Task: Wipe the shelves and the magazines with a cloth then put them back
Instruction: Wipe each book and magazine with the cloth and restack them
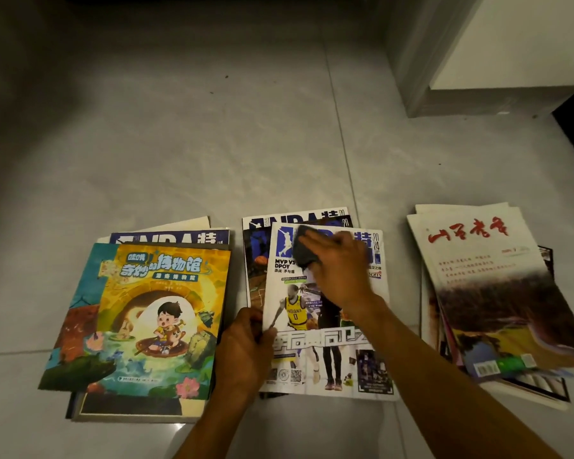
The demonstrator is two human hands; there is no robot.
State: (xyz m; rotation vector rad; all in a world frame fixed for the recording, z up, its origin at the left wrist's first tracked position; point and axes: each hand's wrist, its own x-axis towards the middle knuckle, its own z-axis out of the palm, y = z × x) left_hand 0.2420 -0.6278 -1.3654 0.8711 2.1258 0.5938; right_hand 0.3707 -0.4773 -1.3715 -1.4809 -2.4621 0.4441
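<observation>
Grey cloth (304, 248) (under right hand (340, 273)) on upright magazine (328, 326)

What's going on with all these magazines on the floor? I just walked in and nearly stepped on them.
A person is wiping them. The right hand presses a dark cloth on the cover of the basketball magazine topping the middle pile, while the left hand holds its left edge. The children's picture book tops the left pile; the red-titled magazine tops the right pile.
</observation>
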